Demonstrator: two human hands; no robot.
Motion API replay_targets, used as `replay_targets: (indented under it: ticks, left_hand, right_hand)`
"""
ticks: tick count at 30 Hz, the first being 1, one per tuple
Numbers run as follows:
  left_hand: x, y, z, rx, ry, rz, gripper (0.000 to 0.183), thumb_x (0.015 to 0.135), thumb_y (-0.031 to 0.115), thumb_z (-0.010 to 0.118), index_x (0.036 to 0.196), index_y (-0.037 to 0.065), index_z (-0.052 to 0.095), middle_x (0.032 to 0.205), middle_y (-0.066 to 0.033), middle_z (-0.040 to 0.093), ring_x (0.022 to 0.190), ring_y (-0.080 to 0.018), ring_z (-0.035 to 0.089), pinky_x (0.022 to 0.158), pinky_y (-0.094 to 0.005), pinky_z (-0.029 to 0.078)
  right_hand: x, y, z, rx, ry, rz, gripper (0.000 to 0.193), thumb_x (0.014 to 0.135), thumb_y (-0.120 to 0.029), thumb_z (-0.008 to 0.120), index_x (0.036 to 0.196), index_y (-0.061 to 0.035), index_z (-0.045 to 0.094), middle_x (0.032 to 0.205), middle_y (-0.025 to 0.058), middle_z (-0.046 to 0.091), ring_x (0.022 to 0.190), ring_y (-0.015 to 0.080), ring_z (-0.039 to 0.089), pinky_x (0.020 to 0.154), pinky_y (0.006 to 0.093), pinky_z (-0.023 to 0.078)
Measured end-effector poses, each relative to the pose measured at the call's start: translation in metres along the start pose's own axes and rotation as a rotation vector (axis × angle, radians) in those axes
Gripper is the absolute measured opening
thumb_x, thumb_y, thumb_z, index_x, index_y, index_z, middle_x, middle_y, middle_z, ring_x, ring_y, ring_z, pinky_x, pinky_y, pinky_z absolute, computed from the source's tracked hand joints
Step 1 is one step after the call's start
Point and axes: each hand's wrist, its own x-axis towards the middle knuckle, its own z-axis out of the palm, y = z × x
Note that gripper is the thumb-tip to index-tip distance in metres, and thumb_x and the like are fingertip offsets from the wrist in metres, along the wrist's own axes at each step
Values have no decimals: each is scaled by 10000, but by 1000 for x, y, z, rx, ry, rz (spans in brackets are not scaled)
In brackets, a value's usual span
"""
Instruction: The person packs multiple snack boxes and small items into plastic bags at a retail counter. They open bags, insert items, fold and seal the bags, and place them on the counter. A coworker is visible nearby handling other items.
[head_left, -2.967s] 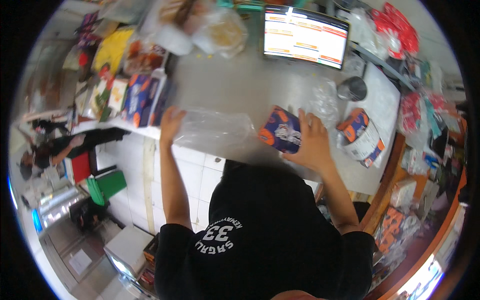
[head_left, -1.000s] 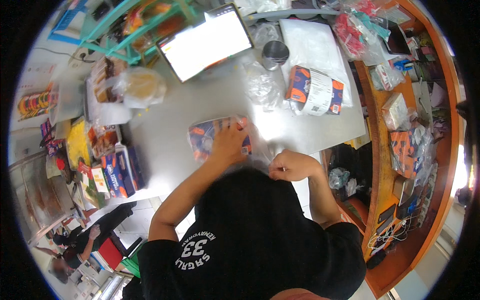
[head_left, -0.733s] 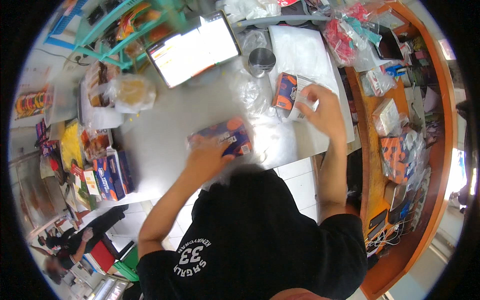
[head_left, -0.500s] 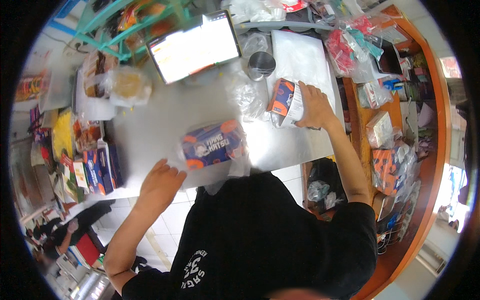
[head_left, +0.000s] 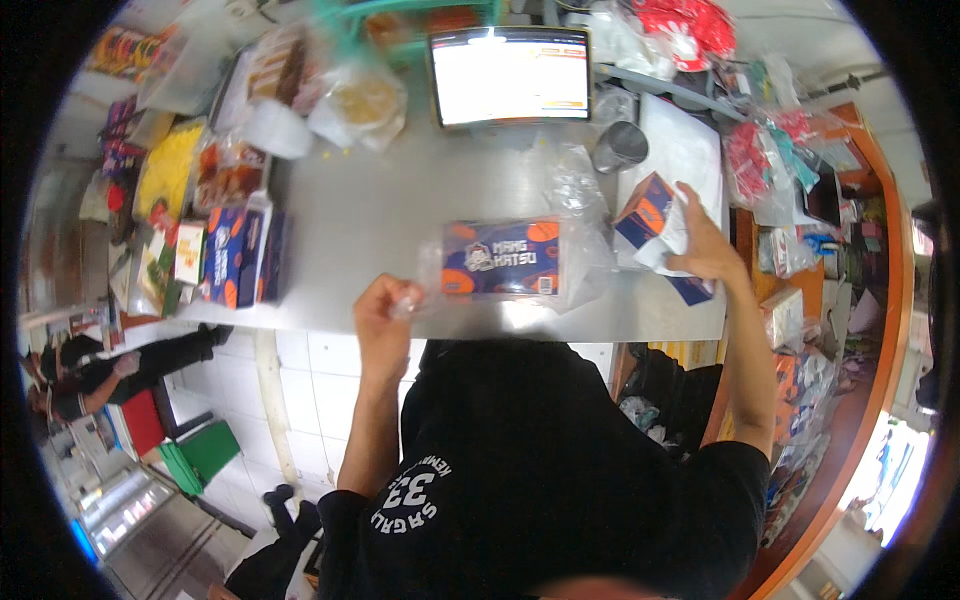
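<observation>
Evidently, one blue-and-orange box (head_left: 500,258) lies flat inside one clear bag (head_left: 585,268) near the middle of the counter (head_left: 340,215), while the left hand (head_left: 385,312) appears to pinch the bag's unsealed edge, so closing it seems left undone. Beside it, the right hand (head_left: 704,245) grasps one white slip (head_left: 674,236) over a second, tilted box (head_left: 648,204), though whether it also grips that box I cannot tell. Farther off are what look like two upright boxes (head_left: 226,257) at the left, one dark cup (head_left: 621,147) and one lit screen (head_left: 511,76).
</observation>
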Motion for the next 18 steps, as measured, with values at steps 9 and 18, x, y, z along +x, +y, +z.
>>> replay_targets:
  ticks: [9, 18]
  left_hand:
    - [13, 14, 11, -509, -318, -136, 339, 1004, 220, 563, 1240, 144, 332, 1014, -165, 662, 803, -204, 672, 749, -344, 557]
    - [24, 23, -6, -394, -313, -72, 653, 924, -33, 463, 1471, 227, 219, 1489, -200, 378, 656, -154, 658, 521, -259, 555]
  right_hand:
    - [-8, -198, -64, 363, -19, -665, 1178, 556, -326, 775, 1506, -38, 141, 1418, 209, 381, 1321, 320, 406, 1114, 420, 304]
    - [36, -197, 71, 659, -208, -677, 1122, 574, -259, 806, 1472, -42, 170, 1316, 220, 425, 1246, 372, 449, 1078, 406, 345]
